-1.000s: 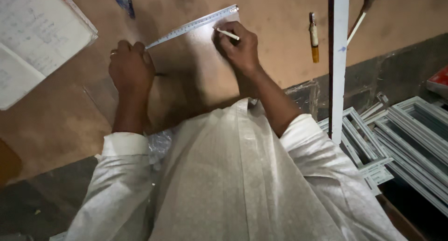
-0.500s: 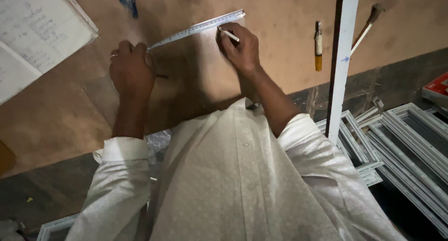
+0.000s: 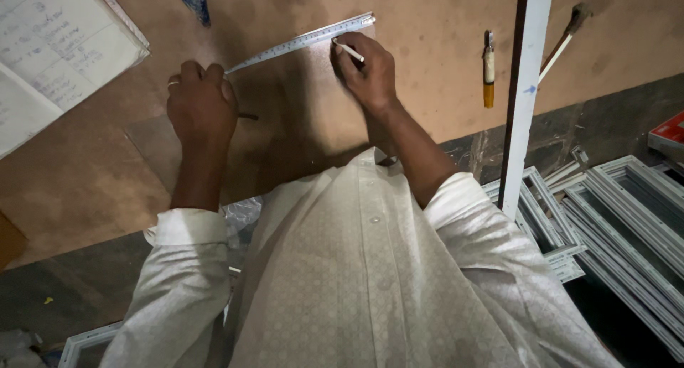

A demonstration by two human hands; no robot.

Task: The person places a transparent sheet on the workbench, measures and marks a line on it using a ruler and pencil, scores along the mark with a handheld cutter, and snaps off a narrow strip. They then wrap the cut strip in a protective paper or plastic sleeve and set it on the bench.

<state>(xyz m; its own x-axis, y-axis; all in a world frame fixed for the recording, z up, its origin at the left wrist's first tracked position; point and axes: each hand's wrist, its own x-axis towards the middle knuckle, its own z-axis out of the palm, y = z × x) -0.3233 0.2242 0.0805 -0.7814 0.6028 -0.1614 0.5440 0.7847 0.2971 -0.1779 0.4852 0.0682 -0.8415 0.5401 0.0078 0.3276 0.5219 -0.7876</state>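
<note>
A long metal ruler lies at a slant across a brown board. My left hand presses down on the ruler's near end, fingers curled over it. My right hand grips a white pencil, its tip touching the board just below the ruler's far end. Both sleeves are white.
An open notebook with handwriting rests at the upper left. A white bar crosses the board's right side, beside a yellow-handled tool and a brush. White window frames are stacked on the floor at right.
The view has shifted slightly. Both hands stay on the ruler and the pencil, and the pencil tip sits a little nearer the ruler's far end.
</note>
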